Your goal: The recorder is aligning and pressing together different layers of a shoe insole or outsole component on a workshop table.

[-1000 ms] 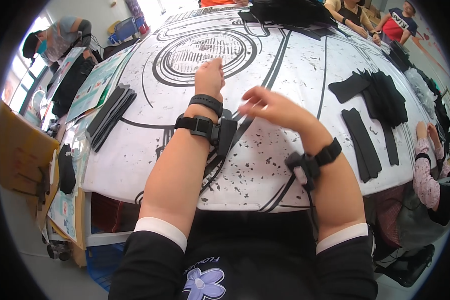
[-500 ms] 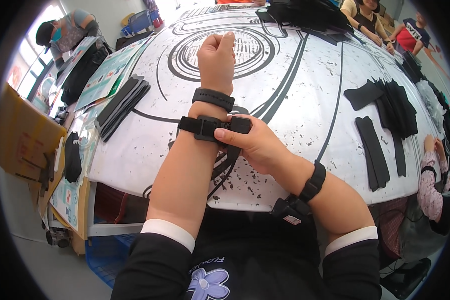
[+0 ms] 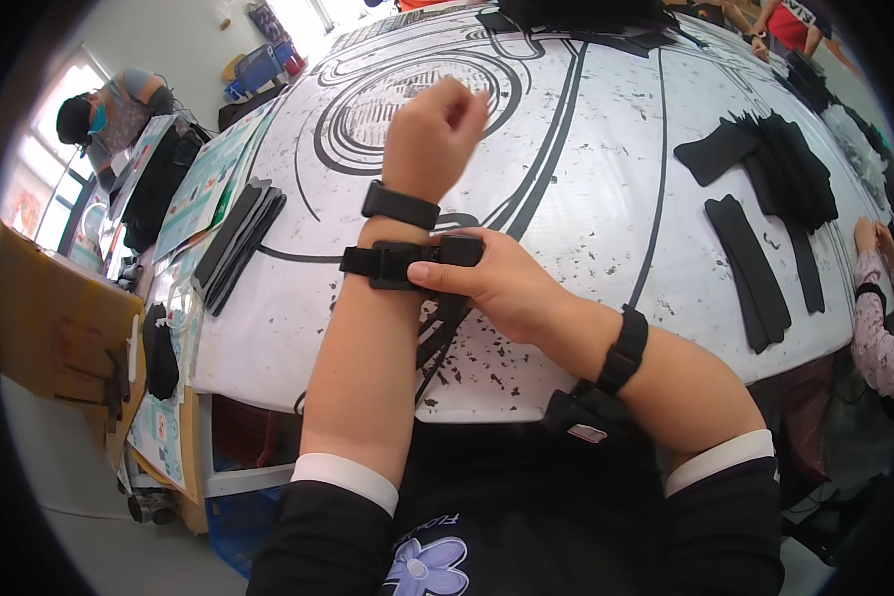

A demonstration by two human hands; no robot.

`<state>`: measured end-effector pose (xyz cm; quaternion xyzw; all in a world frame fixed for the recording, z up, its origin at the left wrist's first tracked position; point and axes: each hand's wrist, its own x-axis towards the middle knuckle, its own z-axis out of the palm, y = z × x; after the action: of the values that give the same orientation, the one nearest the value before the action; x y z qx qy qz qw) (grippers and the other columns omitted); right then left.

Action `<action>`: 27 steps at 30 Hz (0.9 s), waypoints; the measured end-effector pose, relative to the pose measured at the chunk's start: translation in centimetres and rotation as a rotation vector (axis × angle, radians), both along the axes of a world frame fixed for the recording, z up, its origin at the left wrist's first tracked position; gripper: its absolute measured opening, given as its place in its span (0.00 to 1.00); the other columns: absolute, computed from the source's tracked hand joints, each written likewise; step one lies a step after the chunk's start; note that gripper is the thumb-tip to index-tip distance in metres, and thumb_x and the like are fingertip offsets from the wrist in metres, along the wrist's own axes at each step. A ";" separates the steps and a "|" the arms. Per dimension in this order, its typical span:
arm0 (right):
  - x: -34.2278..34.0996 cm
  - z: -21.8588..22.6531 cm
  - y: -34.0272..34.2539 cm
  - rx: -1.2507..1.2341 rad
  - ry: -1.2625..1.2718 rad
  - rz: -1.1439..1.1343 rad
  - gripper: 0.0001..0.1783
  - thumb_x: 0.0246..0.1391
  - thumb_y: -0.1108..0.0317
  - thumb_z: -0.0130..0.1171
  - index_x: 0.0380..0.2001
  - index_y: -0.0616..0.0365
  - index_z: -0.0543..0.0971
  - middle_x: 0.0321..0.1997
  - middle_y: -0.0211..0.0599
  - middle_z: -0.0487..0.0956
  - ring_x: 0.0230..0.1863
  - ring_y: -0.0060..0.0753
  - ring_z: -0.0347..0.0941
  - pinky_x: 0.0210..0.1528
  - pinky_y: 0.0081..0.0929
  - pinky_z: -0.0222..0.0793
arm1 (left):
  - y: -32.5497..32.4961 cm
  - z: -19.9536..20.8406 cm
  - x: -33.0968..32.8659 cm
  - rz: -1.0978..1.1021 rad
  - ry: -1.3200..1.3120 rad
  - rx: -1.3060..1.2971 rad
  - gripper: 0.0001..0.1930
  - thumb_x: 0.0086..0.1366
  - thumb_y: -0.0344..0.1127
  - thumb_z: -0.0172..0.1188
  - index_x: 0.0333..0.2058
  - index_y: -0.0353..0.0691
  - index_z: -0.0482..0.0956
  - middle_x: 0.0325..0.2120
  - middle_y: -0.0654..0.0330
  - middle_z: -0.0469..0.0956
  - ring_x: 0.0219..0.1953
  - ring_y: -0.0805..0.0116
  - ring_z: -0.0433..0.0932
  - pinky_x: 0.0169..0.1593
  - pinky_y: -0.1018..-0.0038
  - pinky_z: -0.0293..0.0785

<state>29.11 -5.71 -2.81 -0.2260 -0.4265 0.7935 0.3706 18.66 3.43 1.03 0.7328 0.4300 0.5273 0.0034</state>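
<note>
My left hand (image 3: 432, 144) is raised over the table in a loose fist, with nothing visible in it. A black wristband (image 3: 400, 206) circles that wrist. Just below it on the forearm sits a black strap with a buckle (image 3: 395, 266), joined to a small black box-shaped device (image 3: 462, 250). My right hand (image 3: 512, 288) grips this device, thumb across the buckle's edge and fingers mostly hidden underneath. Dark cables (image 3: 445, 343) hang down from it. On my right forearm is another black strap (image 3: 622, 350), with a second black device (image 3: 576, 412) hanging below.
A white table cover with black line drawings (image 3: 586, 219) spreads ahead. Black cut pieces lie in a stack (image 3: 790, 174) and a pair (image 3: 748, 273) at right, a dark pile (image 3: 591, 18) at the back, grey-black strips (image 3: 238, 243) at left. Other people (image 3: 124, 114) work around.
My left fist has turned and tilted to the right. My right hand keeps its hold on the strapped device. The whole view has shifted slightly.
</note>
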 end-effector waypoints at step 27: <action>0.8 1.2 1.0 0.015 -0.368 0.104 0.23 0.49 0.56 0.62 0.40 0.63 0.71 0.29 0.31 0.74 0.24 0.18 0.69 0.27 0.16 0.68 | 1.5 -1.1 -2.2 -0.066 -1.172 -0.161 0.11 0.61 0.35 0.55 0.23 0.39 0.67 0.13 0.68 0.63 0.14 0.82 0.57 0.18 0.84 0.53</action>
<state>29.87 -4.76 -1.63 -0.3421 -0.5039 0.7538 0.2465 16.48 4.88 -0.09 0.3297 0.3721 0.8095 0.3123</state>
